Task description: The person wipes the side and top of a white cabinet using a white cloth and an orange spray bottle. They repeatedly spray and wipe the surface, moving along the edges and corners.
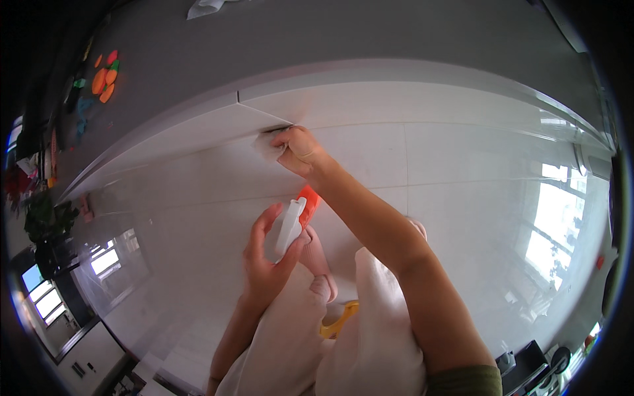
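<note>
My left hand (270, 257) is wrapped around a white and orange bottle (292, 227), which looks like a trigger sprayer seen from above. Its lower part is hidden by the hand. Farther forward, my right hand (299, 148) pinches a crumpled white tissue or thin cloth (269, 144). The tissue lies close to the foot of a white panel (198, 123), beside a dark gap where panel and floor meet. From this angle I cannot tell whether it touches the panel.
Above the panel spreads a dark grey top (346, 39) with orange, red and green pieces (102, 79) at its left. Glossy pale floor tiles (446, 158) reflect windows. Pink footwear (319, 257) and a yellow object (342, 319) show by my legs. Dark-leaved foliage (47, 213) stands far left.
</note>
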